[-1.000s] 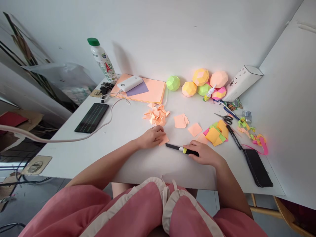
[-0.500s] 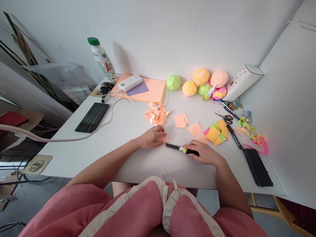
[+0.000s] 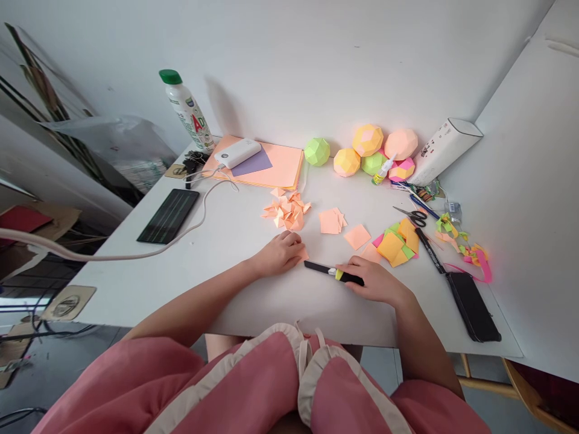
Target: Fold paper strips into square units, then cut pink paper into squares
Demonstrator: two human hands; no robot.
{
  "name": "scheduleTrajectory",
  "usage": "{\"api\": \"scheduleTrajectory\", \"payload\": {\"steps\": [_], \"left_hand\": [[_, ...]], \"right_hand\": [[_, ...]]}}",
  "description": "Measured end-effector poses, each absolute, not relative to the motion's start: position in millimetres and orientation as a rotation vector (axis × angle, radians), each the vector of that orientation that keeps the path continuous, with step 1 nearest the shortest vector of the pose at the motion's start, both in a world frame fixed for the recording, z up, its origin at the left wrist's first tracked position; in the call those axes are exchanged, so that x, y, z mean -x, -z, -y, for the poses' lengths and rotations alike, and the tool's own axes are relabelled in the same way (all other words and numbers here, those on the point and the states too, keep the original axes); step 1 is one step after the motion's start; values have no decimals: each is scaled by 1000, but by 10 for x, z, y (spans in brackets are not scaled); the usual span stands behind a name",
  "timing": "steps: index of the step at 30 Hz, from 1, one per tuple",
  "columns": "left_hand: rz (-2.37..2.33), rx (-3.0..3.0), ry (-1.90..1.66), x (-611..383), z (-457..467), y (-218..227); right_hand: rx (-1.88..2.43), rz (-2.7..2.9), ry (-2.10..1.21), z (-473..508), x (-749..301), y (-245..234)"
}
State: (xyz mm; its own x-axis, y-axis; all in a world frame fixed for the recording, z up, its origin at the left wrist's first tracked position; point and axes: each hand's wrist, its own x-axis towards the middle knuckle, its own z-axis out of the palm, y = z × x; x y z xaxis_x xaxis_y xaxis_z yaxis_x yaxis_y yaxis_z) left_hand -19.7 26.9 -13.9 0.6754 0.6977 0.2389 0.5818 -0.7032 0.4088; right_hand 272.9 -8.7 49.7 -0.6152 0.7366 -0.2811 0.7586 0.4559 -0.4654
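My left hand lies on the white table with its fingers curled over a small peach paper piece, most of which is hidden. My right hand is closed on a black marker with a yellow band, lying flat and pointing left toward the paper. Beyond my left hand sits a pile of folded peach paper units. A few loose peach squares lie to its right, and another peach square is nearer my right hand.
Several paper polyhedron balls, a glue bottle and a white box stand at the back. Scissors, coloured paper stacks, scraps, a pen and a black phone lie right. Left: bottle, power bank, paper sheets, tablet.
My left hand has drawn the peach piece slightly in and covered more of it. My right hand and the marker have barely moved.
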Motion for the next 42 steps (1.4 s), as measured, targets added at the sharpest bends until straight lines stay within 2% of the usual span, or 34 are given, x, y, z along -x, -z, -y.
{"api": "scheduleTrajectory", "payload": {"steps": [6,15,24,42], "left_hand": [[-1157,-2665,-505,104,-136,122],[-1147,-2823,-332,68,66,320],[-1185,-2850,-187,57,72,244],[-1044,-2862,-225,27,132,257]], "right_hand": [[-1364,-2647,851,95,-2727,-487],[-1350,-2655,821,143,-2634,-443],[-1386,-2667,632,222,-2518,-431],[-1344,-2707,578,229,-2452,-418]]}}
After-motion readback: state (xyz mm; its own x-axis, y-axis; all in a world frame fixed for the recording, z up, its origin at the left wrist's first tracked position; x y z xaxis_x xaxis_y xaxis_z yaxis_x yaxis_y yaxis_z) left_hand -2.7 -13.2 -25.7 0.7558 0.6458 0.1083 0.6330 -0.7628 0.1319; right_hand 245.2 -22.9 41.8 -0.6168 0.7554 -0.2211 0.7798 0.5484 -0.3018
